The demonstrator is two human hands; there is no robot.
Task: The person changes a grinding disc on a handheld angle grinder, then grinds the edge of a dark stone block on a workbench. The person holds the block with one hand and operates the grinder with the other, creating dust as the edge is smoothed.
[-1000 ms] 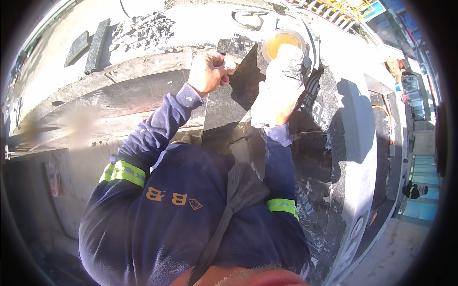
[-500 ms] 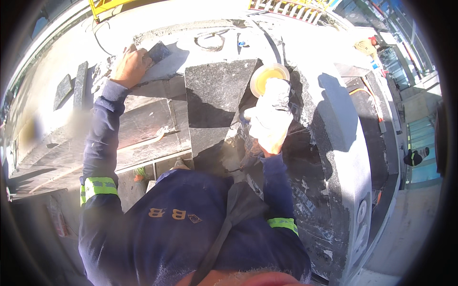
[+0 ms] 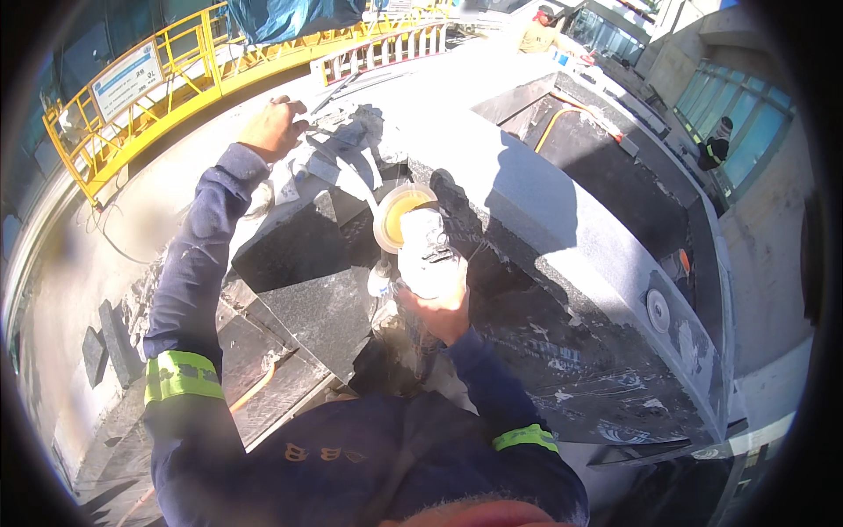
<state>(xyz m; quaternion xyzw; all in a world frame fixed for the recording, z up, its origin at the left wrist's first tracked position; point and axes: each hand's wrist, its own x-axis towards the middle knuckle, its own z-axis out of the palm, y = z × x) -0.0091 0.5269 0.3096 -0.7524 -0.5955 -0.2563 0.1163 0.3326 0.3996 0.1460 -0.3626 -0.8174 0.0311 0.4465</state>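
Observation:
My right hand (image 3: 443, 303) grips a dusty white-grey power tool (image 3: 426, 259), with a round disc (image 3: 395, 211) with a yellow centre at its front, among dark stone pieces. My left hand (image 3: 274, 127) is raised at the upper left, its fingers loosely curled and apart with nothing visible in them, near pale debris (image 3: 351, 136) on the ledge. A speckled stone slab (image 3: 312, 325) lies below the tool. A long pale stone ledge (image 3: 544, 211) runs diagonally to the right of it.
A yellow railed platform (image 3: 158, 105) and a ladder (image 3: 378, 57) stand behind. A co-worker in tan (image 3: 544, 35) is at the top, another person (image 3: 716, 145) at the right. A spare disc (image 3: 659, 312) lies on the ledge, loose stone strips (image 3: 118, 342) at the left, an orange hose (image 3: 549, 127) beyond.
The view has swung up, bringing more of the platform in. My left hand has left the small dark piece it was at; my right hand and tool sit lower and further left in view.

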